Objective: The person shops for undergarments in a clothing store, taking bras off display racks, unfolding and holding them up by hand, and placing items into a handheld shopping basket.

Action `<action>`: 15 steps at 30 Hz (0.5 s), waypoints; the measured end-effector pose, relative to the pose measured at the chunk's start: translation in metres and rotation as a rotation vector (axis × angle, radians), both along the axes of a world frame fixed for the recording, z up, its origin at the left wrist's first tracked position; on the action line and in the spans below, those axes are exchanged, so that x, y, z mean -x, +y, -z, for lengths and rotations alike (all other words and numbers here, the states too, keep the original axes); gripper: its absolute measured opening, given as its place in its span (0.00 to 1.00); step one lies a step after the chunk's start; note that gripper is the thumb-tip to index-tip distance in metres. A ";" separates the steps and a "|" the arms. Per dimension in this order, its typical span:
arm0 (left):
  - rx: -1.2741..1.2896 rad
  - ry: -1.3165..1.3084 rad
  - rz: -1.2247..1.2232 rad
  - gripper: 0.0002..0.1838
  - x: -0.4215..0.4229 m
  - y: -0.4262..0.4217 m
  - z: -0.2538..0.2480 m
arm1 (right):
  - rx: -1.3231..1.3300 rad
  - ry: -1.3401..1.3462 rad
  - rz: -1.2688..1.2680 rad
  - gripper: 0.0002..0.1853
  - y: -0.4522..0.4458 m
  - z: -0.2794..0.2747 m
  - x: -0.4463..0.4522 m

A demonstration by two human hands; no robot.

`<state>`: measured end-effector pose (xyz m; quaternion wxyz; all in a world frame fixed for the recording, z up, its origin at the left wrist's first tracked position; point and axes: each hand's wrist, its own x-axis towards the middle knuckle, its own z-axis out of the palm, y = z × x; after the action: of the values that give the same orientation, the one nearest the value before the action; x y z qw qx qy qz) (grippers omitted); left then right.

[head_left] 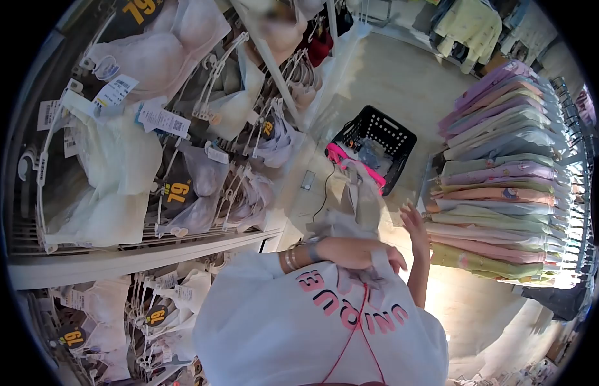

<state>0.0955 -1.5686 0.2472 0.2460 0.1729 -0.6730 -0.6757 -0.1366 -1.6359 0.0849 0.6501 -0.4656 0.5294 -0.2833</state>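
Note:
My left hand [393, 258] reaches across my chest, wearing a watch and bracelets at the wrist. Its fingers curl round a pale cloth item [378, 262], which lies against the front of my white printed T-shirt [267, 334]; its exact kind is hard to make out. My right hand [412, 222] is raised a little beyond the left, fingers spread, holding nothing. The sleeves of a rack of pastel clothes [496, 186] hang close to its right. Beyond both hands a black plastic basket [396, 132] stands on the floor with clothing in it.
Bras on hangers [190, 186] fill the shelving on the left, with price tags and round "79" signs. A white shelf edge [145, 257] runs beside my left arm. Bright pink fabric [357, 166] hangs over the basket's side. More clothes [470, 29] hang at the back right.

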 end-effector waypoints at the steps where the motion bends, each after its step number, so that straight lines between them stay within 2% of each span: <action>1: -0.172 0.006 0.090 0.30 0.008 0.004 -0.010 | 0.056 -0.028 -0.128 0.38 -0.003 -0.004 -0.013; 2: -0.344 0.018 0.179 0.30 0.014 0.007 -0.016 | 0.113 -0.055 -0.258 0.39 -0.006 -0.007 -0.027; 3: -0.326 0.000 0.208 0.30 0.018 0.008 -0.012 | 0.169 -0.079 -0.388 0.40 -0.008 -0.009 -0.041; 4: -0.304 -0.016 0.239 0.31 0.022 0.009 -0.008 | 0.117 0.007 -0.509 0.40 -0.007 -0.012 -0.060; 6: -0.285 -0.023 0.273 0.30 0.024 0.008 -0.010 | 0.275 0.223 -0.685 0.39 -0.004 0.015 -0.086; 7: -0.281 0.005 0.267 0.29 0.024 0.008 -0.010 | 0.482 0.351 -0.737 0.38 -0.002 0.052 -0.096; 9: -0.279 0.059 0.262 0.29 0.023 0.010 -0.011 | 0.779 0.979 -0.835 0.36 0.014 0.088 -0.100; 10: -0.220 0.099 0.266 0.31 0.018 0.010 -0.008 | 0.634 0.999 -0.857 0.35 0.013 0.098 -0.097; 13: -0.353 0.168 0.169 0.38 -0.007 0.014 -0.003 | 0.227 1.003 -0.927 0.34 0.004 0.130 -0.062; 14: -0.358 0.120 0.139 0.45 -0.018 0.014 -0.008 | 0.201 1.079 -0.869 0.35 0.011 0.118 -0.045; 15: -0.412 0.134 0.073 0.47 -0.027 0.018 -0.002 | 0.223 1.157 -0.791 0.32 0.020 0.091 -0.033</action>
<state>0.1223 -1.5507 0.2491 0.2249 0.1501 -0.5086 -0.8175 -0.1034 -1.6161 -0.0060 0.2672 -0.7626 0.5489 0.2139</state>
